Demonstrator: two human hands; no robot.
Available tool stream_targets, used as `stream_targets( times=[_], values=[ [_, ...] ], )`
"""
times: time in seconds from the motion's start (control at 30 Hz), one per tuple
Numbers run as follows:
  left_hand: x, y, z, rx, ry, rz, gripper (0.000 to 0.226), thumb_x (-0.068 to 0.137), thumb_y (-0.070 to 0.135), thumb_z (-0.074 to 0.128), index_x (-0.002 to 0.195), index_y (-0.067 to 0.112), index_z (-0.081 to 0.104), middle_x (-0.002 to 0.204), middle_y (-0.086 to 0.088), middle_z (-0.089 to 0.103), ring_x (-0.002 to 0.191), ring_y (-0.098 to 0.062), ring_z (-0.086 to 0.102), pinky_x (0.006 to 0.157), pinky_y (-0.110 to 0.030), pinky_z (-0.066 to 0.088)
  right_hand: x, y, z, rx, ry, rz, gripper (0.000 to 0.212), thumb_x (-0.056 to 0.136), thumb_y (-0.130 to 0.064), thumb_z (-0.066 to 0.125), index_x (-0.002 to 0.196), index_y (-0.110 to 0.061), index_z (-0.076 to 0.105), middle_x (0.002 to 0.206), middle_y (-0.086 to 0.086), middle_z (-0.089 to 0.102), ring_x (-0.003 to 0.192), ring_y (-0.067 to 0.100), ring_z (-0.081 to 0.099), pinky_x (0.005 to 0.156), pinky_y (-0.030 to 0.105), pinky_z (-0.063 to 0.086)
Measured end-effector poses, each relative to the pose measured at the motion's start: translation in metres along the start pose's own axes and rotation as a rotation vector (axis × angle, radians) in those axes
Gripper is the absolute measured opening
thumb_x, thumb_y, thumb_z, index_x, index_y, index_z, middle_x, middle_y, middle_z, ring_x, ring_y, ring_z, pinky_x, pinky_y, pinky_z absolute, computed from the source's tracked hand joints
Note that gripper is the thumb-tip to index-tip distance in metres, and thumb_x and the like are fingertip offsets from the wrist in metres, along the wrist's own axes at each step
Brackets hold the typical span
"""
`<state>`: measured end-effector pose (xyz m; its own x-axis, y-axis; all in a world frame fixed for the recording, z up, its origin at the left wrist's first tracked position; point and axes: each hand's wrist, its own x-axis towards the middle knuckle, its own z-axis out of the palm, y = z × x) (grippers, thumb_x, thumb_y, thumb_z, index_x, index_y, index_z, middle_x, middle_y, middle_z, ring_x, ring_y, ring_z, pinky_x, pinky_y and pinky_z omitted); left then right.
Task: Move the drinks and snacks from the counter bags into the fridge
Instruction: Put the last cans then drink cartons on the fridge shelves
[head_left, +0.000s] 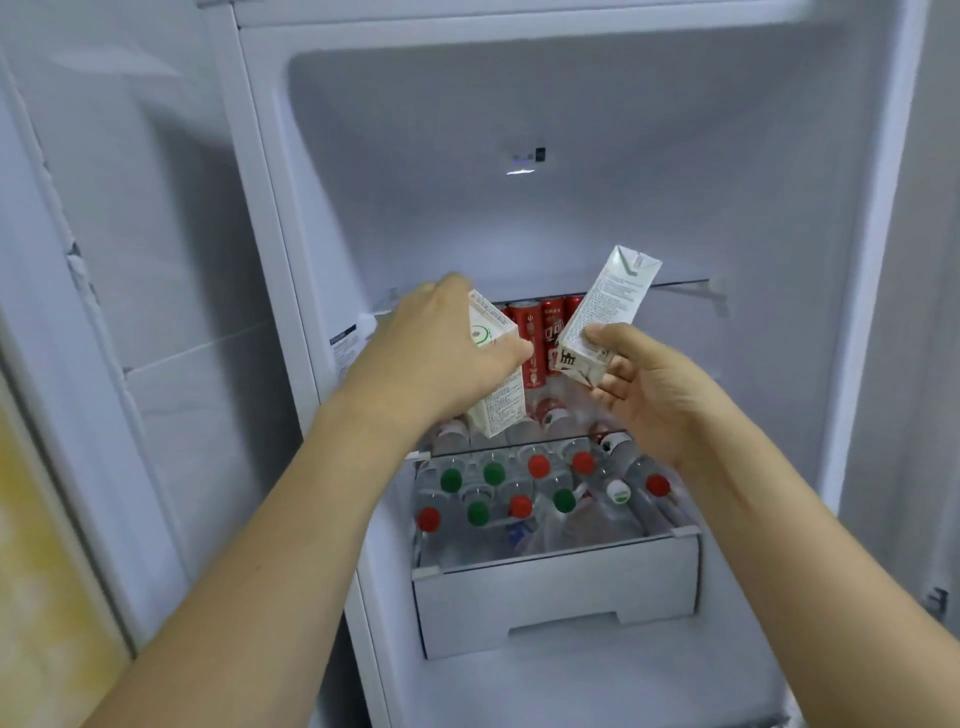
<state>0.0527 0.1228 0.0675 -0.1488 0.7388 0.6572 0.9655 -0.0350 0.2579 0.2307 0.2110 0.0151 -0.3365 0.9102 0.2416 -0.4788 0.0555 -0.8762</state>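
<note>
**Q:** What occupies the centre of the figure?
**A:** Two bare hands reaching into an open fridge (571, 156). The left hand (441, 353) has its grip closed over the left carton (500, 400), a white drink box. Its fingers curl over the top and its thumb lies against the near face. This carton is nearly upright, with its lower end just above the front edge of the lower shelf (519, 448).

**Q:** And the other hand?
**A:** The right hand (654, 395), palm turned up, grips the right carton (608, 312), pinching its lower end between thumb and fingers. This carton is tilted, its top leaning right and away, and it is in the air in front of the upper shelf (680, 283). The two cartons are near each other but do not touch.

**Q:** What appears between them?
**A:** Red cans (540, 332) standing in a row toward the back of the lower shelf. A few lying bottles (553, 415) rest nearer its front edge, though they are blurred.

**Q:** What sits below?
**A:** A white drawer (556, 592), standing out past the lower shelf's front edge. It holds clear upright bottles (519, 499) with red or green caps and one white cap. The fridge door (156, 260) stands open at the left.
</note>
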Motion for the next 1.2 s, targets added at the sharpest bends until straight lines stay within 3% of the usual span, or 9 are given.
stream_targets(
  times=[0.17, 0.3, 0.4, 0.5, 0.6, 0.93, 1.0, 1.2],
  values=[
    [0.035, 0.006, -0.002, -0.085, 0.293, 0.061, 0.07, 0.085, 0.06, 0.062, 0.137, 0.016, 0.047, 0.126, -0.005, 0.055, 0.113, -0.027, 0.053, 0.082, -0.031, 0.033, 0.027, -0.032, 0.013, -0.29, 0.0, -0.185, 0.036, 0.073, -0.028, 0.076, 0.106, -0.015, 0.067, 0.094, 0.001, 0.077, 0.084, 0.014, 0.073, 0.07, 0.025, 0.052],
    [0.065, 0.013, -0.002, -0.15, 0.433, 0.066, 0.073, 0.085, 0.056, 0.065, 0.141, 0.013, 0.045, 0.131, -0.008, 0.053, 0.119, -0.028, 0.051, 0.087, -0.029, 0.032, 0.051, -0.052, 0.029, -0.382, -0.039, -0.244, 0.024, 0.079, -0.021, 0.074, 0.101, -0.012, 0.07, 0.096, 0.007, 0.076, 0.093, 0.025, 0.072, 0.084, 0.037, 0.054],
    [0.087, 0.014, -0.001, -0.164, 0.483, 0.041, 0.072, 0.084, 0.056, 0.067, 0.138, 0.013, 0.047, 0.13, -0.007, 0.053, 0.117, -0.028, 0.052, 0.084, -0.027, 0.03, 0.074, -0.064, 0.034, -0.409, -0.029, -0.281, 0.022, 0.08, -0.016, 0.073, 0.101, -0.011, 0.069, 0.096, 0.005, 0.076, 0.091, 0.024, 0.072, 0.083, 0.033, 0.056],
    [0.108, 0.013, 0.002, -0.134, 0.48, 0.022, 0.069, 0.082, 0.059, 0.067, 0.131, 0.013, 0.052, 0.125, -0.006, 0.055, 0.113, -0.027, 0.053, 0.081, -0.027, 0.031, 0.1, -0.072, 0.034, -0.436, -0.003, -0.29, 0.043, 0.077, -0.018, 0.077, 0.115, -0.01, 0.061, 0.104, 0.008, 0.073, 0.094, 0.025, 0.071, 0.088, 0.04, 0.058],
    [0.131, 0.01, 0.008, -0.082, 0.427, 0.002, 0.066, 0.08, 0.063, 0.067, 0.121, 0.013, 0.056, 0.119, -0.008, 0.06, 0.109, -0.03, 0.057, 0.082, -0.031, 0.039, 0.128, -0.076, 0.031, -0.426, 0.037, -0.268, 0.069, 0.072, -0.021, 0.083, 0.128, -0.011, 0.045, 0.113, 0.008, 0.066, 0.095, 0.021, 0.07, 0.076, 0.034, 0.059],
    [0.193, -0.006, 0.042, 0.05, 0.266, -0.181, 0.058, 0.081, 0.069, 0.058, 0.101, 0.014, 0.051, 0.1, -0.005, 0.059, 0.086, -0.025, 0.055, 0.061, -0.029, 0.036, 0.199, -0.064, 0.018, -0.649, 0.083, -0.218, 0.042, 0.078, -0.023, 0.075, 0.116, -0.013, 0.059, 0.101, 0.006, 0.07, 0.088, 0.022, 0.069, 0.076, 0.039, 0.06],
    [0.203, -0.007, 0.049, 0.113, 0.227, -0.239, 0.058, 0.083, 0.071, 0.055, 0.092, 0.015, 0.048, 0.09, 0.001, 0.056, 0.074, -0.02, 0.054, 0.053, -0.028, 0.032, 0.21, -0.057, 0.018, -0.733, 0.102, -0.21, 0.044, 0.079, -0.026, 0.076, 0.117, -0.013, 0.058, 0.101, 0.005, 0.068, 0.086, 0.02, 0.067, 0.069, 0.033, 0.057],
    [0.216, -0.02, 0.082, 0.152, 0.259, -0.288, 0.058, 0.089, 0.067, 0.05, 0.065, 0.014, 0.052, 0.063, 0.001, 0.056, 0.054, -0.017, 0.052, 0.048, -0.025, 0.028, 0.235, -0.05, 0.024, -0.947, 0.119, -0.236, 0.064, 0.072, -0.038, 0.08, 0.121, -0.011, 0.05, 0.106, 0.006, 0.064, 0.091, 0.022, 0.066, 0.08, 0.038, 0.059]
  ],
)
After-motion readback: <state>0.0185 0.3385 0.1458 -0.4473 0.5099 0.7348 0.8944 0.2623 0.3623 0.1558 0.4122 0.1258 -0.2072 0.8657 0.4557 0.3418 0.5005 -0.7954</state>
